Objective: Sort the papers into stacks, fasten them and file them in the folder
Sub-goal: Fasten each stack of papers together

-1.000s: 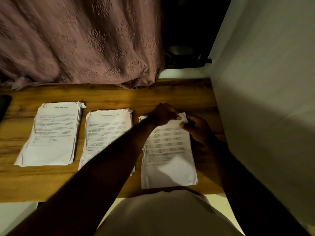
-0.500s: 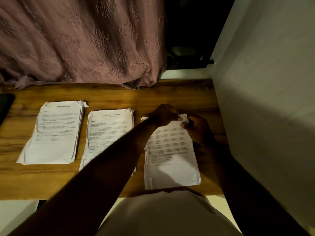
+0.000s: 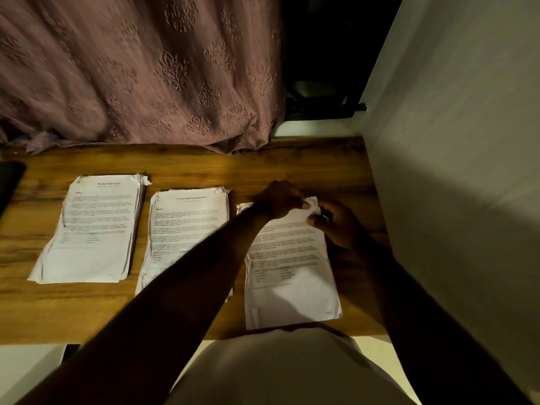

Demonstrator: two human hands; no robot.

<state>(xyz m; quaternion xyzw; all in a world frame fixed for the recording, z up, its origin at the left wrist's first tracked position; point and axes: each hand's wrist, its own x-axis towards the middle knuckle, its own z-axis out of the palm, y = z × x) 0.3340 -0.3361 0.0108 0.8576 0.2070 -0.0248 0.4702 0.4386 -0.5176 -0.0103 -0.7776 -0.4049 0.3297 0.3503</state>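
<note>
Three stacks of printed paper lie side by side on the wooden desk (image 3: 292,165): a left stack (image 3: 93,229), a middle stack (image 3: 187,229) partly under my left forearm, and a right stack (image 3: 289,270). My left hand (image 3: 280,200) reaches across and pinches the top right corner of the right stack. My right hand (image 3: 339,223) meets it at that corner and grips a small dark object (image 3: 325,214) that looks like a clip, pressed against the lifted corner. No folder is in view.
A mauve patterned curtain (image 3: 140,71) hangs down to the desk's back edge. A white wall (image 3: 455,171) runs close along the right side. A dark flat object (image 3: 8,185) lies at the far left edge. My lap sits at the near edge.
Both hands stay at the right stack's top corner. The right hand has edged slightly right and the dark object in it shows more clearly. The stacks have not moved.
</note>
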